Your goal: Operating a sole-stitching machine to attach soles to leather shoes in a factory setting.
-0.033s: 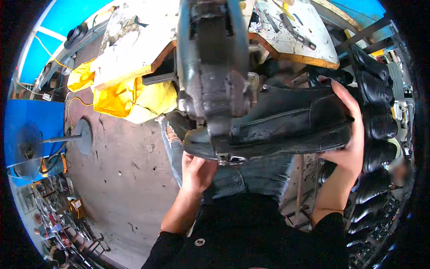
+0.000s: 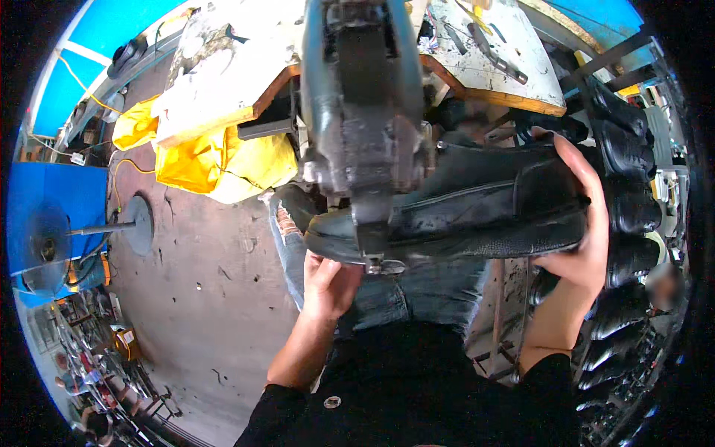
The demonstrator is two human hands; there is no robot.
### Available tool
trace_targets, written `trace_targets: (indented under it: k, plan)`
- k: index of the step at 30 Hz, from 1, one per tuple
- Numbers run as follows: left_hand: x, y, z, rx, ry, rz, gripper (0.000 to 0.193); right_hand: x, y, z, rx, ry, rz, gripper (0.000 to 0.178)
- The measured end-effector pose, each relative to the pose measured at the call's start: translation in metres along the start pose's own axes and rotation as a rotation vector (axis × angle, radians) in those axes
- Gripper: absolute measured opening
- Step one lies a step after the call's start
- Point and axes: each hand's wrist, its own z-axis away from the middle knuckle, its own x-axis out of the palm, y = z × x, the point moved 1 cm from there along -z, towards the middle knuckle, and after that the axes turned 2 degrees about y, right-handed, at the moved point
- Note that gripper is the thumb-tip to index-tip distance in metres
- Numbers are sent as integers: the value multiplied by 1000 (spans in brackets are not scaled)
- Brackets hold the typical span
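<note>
A black leather shoe (image 2: 477, 201) lies sideways in front of me, its toe to the left and its heel to the right. My left hand (image 2: 330, 284) pinches the lower edge near the toe. Around the heel end my right hand (image 2: 588, 201) is wrapped, thumb below and fingers above. The tall grey-blue head of a machine (image 2: 365, 112), which looks like a sewing machine, stands over the toe part. Its narrow dark foot (image 2: 370, 231) comes down across the shoe and ends in a small metal piece at the near edge. The machine covers part of the shoe.
Behind the machine is a worn white worktable (image 2: 223, 82) with tools, including a hammer-like bar (image 2: 495, 56). Yellow cloth (image 2: 238, 164) hangs below its left edge. Racked black shoes (image 2: 629, 201) stand close at my right. A pedestal fan (image 2: 48, 249) stands at the left.
The machine's head appears slightly farther right in the picture, blurred. Both hands keep their hold on the shoe, which has hardly moved.
</note>
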Motion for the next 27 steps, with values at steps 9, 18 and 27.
trace_targets:
  k: [9, 18, 27]
  plan:
    - [-39, 18, 2, -14, 37, 133, 55, 41, -10, 6, -7, -27, -162, 107]
    - [-48, 88, 16, 330, 125, -166, 48, 112, -3, 13, 118, -1, -411, 102]
    - [34, 118, 29, 1019, -118, -1699, 101, 127, -20, -7, 78, -188, -278, 96]
